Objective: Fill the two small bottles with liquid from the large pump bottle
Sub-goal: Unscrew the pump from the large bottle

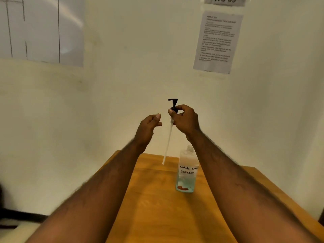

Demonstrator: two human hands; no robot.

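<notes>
1 wide-angle camera, worn on the person's head, looked forward and slightly down along both outstretched forearms. The left hand (149,125) and the right hand (185,120), pinching the pump head (173,102), sat well out in front, near the frame's centre. A wooden table (157,216) filled the lower middle; a pale wall (131,76) stood close behind it, filling the upper half.
</notes>
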